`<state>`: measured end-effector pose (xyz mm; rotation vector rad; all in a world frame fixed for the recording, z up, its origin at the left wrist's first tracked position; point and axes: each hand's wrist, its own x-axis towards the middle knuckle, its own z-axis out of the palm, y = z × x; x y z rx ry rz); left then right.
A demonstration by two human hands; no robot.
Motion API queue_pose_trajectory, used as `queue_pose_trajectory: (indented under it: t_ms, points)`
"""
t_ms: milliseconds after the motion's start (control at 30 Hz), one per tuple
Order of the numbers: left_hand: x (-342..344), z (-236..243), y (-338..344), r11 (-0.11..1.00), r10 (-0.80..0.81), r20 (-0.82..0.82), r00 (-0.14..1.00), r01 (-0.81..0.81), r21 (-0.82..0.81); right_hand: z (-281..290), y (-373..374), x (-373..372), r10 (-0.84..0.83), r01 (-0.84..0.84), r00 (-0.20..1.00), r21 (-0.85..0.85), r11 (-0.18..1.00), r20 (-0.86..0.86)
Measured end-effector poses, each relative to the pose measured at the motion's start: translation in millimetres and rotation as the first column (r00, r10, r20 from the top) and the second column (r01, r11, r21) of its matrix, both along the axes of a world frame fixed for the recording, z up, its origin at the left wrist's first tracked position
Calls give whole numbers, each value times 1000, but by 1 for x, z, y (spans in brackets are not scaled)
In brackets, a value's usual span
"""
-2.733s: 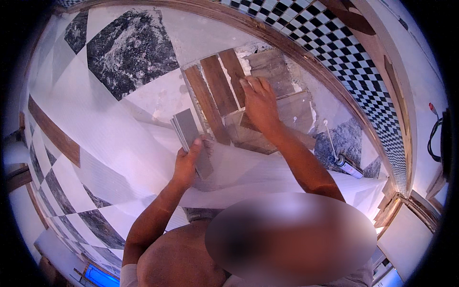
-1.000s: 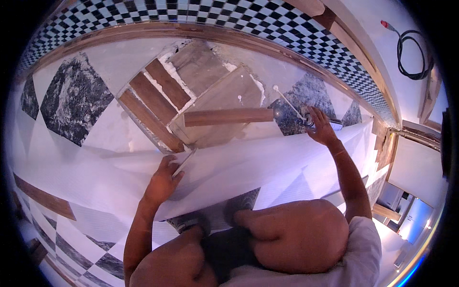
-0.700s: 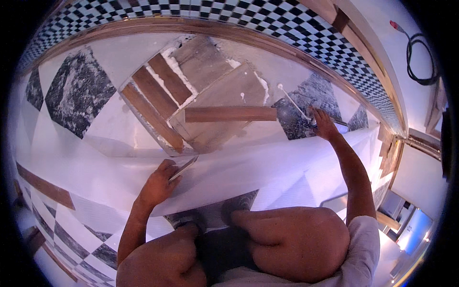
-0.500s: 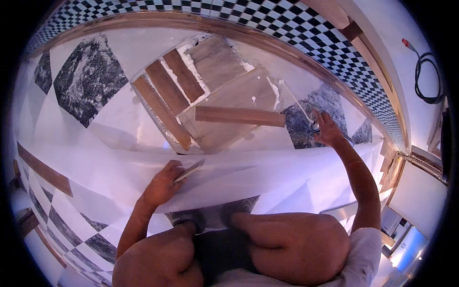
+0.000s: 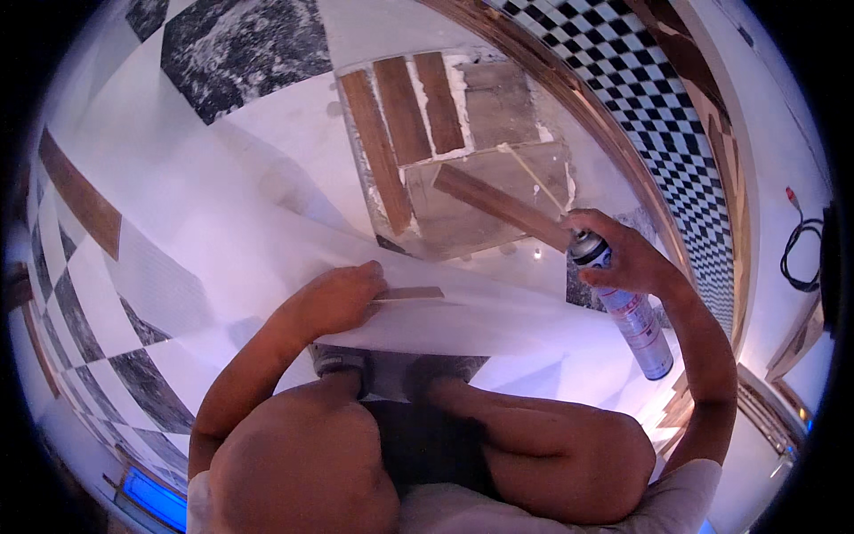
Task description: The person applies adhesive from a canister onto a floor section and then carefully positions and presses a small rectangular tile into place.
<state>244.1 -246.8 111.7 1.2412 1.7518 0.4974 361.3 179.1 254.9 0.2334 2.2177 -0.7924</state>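
My right hand is wrapped round the upper part of a foam spray can. A thin straw nozzle runs from its top toward the recessed patch. My left hand grips a short flat wooden strip, held above the white sheet. Beyond my hands, brown wooden strips lie side by side in the patch, with white foam in the gaps. A loose wooden strip rests slantwise over the bare grey part, its near end beside the can's top.
Black marbled tiles and white tiles cover the floor. A black-and-white checkered band with wooden trim runs along the right. A brown plank lies at the left. A black cable hangs at the far right.
The can has come nearer and tilted, so its body now shows. My left hand has moved right and turned its strip nearly level. The view has swung round.
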Motion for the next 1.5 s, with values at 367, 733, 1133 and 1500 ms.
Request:
queue_pose_trajectory:
  t_ms: [367,733,1133,1500]
  points:
    - [10,3,-14,993,119,20,993,-119,16,21,-97,-125,16,56,981,-362,931,192]
    - [18,-18,-16,987,137,19,990,-138,83,7,-141,-149,43,132,848,-288,949,529]
    - [12,-14,-14,992,75,-11,997,-73,103,-5,-141,-214,27,66,946,-273,960,323]
    - [16,-21,-14,987,89,-19,996,-85,140,-19,-133,-257,-109,133,991,-383,914,82]
